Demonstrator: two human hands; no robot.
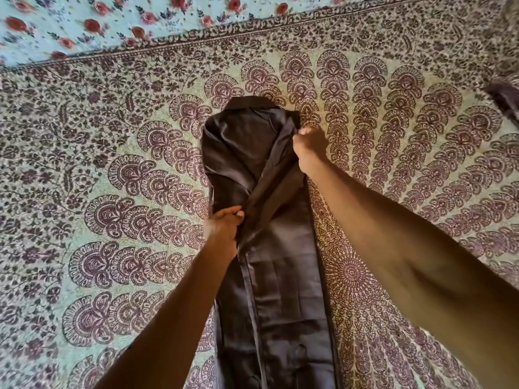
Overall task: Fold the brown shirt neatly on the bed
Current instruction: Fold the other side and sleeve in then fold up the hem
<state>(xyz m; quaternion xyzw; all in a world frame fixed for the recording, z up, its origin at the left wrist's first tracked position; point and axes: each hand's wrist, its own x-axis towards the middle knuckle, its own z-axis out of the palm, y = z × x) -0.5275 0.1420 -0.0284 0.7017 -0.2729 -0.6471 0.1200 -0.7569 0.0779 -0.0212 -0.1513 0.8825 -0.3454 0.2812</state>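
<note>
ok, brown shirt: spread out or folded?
Partly folded: the brown shirt lies as a narrow strip on the bedspread, collar at the far end. Left hand and right hand grip a diagonal band of its fabric.

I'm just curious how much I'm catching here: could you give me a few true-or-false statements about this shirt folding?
1. The left hand and right hand both grip the shirt. True.
2. The collar lies nearest the person. False: it is at the far end.
3. The right hand holds nearer the collar than the left hand. True.
4. The shirt lies on a plain white sheet. False: the bedspread is patterned.
</note>
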